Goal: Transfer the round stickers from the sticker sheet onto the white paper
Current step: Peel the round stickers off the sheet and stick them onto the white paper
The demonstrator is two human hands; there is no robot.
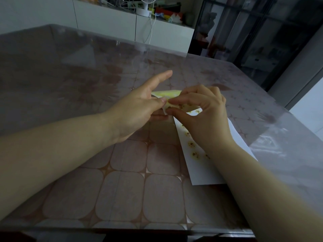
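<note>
A yellow sticker sheet [167, 94] is held above the table between both hands. My left hand [138, 109] pinches its near edge with thumb and fingers, the index finger stretched out. My right hand [204, 109] pinches the sheet's corner between thumb and forefinger, right next to the left thumb. Whether a sticker is lifted there I cannot tell. The white paper [202, 168] lies on the table under my right hand and forearm, which hide part of it. Several round yellow stickers with brown paw prints [191, 144] sit in a line along its left side.
The table [122, 189] has a brown tile-pattern cloth under a clear cover; its near edge runs along the bottom. A white cabinet [108, 20] with a small fan [145, 6] and clutter stands behind. A dark glass door [262, 41] is at the right.
</note>
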